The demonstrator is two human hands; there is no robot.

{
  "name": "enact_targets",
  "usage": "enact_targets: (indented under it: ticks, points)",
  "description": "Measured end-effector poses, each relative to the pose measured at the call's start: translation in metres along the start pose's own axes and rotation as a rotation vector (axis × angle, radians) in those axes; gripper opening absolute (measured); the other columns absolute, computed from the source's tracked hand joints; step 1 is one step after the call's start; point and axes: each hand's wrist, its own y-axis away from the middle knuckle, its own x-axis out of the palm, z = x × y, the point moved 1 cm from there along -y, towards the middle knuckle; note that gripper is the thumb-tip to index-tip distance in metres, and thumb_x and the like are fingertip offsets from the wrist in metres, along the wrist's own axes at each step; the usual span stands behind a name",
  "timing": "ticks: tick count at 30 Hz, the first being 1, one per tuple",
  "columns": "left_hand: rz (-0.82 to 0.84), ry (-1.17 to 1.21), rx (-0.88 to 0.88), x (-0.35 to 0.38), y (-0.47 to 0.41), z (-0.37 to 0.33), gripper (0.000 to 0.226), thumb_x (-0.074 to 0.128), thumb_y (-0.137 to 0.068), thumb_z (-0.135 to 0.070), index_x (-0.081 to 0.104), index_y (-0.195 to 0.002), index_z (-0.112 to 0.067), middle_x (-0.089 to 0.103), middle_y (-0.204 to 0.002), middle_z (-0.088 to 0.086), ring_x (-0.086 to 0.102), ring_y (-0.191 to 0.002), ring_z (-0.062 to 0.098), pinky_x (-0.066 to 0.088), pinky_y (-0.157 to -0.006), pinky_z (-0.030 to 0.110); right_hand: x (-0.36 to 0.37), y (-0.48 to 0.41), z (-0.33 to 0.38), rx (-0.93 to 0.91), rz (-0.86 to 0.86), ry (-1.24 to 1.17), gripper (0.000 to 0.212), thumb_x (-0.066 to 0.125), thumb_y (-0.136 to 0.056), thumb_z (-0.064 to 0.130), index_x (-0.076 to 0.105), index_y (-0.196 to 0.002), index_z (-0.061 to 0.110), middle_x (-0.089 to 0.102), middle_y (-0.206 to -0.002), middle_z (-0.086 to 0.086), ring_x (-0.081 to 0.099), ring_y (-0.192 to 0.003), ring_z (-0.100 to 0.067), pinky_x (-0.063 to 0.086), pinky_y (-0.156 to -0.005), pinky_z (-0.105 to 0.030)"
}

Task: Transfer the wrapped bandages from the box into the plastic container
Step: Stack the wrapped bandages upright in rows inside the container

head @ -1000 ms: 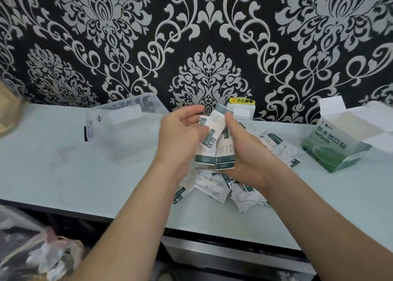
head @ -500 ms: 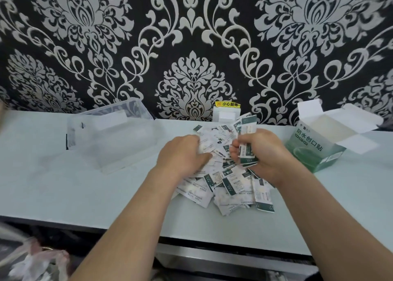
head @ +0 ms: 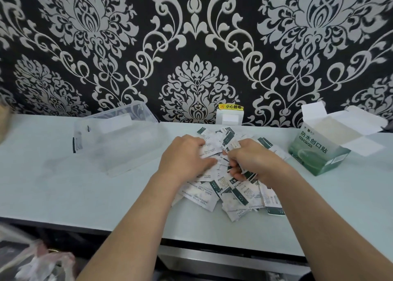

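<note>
A heap of white-and-green wrapped bandages (head: 231, 191) lies on the pale table in front of me. My left hand (head: 184, 155) rests palm-down on the heap's left side, its fingertips curling over a few wrappers. My right hand (head: 253, 159) grips a bunch of bandages, with wrappers sticking out above and below the fist. The green bandage box (head: 316, 153) stands open at the right, its flaps up. The clear plastic container (head: 112, 140) sits at the left, apart from both hands.
A white wall socket with a yellow warning sticker (head: 230, 116) sits behind the heap. The table's front edge (head: 106, 225) runs below my forearms, with a crumpled plastic bag (head: 32, 261) lower left. Patterned black wallpaper backs the table.
Both hands came down from chest height onto the heap. The right hand, which held a neat stack, now grips a bunch within the pile. The view shifted so the container and box sit lower.
</note>
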Motion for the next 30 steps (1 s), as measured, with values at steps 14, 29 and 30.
enact_targets:
  ticks: [14, 29, 30]
  points:
    - [-0.112, -0.140, 0.031, -0.014, 0.014, 0.003, 0.012, 0.062, -0.087, -0.025, 0.073, -0.090, -0.027, 0.071, -0.080, -0.004, 0.063, -0.078, 0.022, 0.055, -0.070, 0.036, 0.004, -0.003, 0.004, -0.016, 0.107, -0.164, 0.013, 0.051, -0.094, 0.004, 0.043, -0.105, 0.007, 0.047, -0.064, -0.010, 0.049, -0.047, -0.019, 0.038, -0.038, -0.023]
    - [-0.336, 1.249, -0.240, -0.037, 0.029, -0.009, 0.031, 0.064, -0.088, 0.001, 0.065, -0.114, -0.017, 0.076, -0.092, 0.003, 0.073, -0.076, 0.013, 0.054, -0.060, 0.020, 0.028, 0.007, 0.022, -0.116, 0.236, -0.800, 0.054, 0.060, -0.086, 0.051, 0.064, -0.117, 0.007, 0.064, -0.078, -0.011, 0.057, -0.068, -0.018, 0.049, -0.055, -0.026]
    - [-0.297, 1.259, -0.238, -0.034, 0.031, -0.015, 0.032, 0.063, -0.089, 0.001, 0.064, -0.116, -0.015, 0.076, -0.093, 0.004, 0.073, -0.078, 0.013, 0.055, -0.060, 0.021, 0.033, 0.008, 0.023, -0.142, 0.251, -0.777, 0.053, 0.061, -0.084, 0.051, 0.066, -0.115, 0.008, 0.069, -0.091, -0.015, 0.059, -0.076, -0.021, 0.049, -0.060, -0.028]
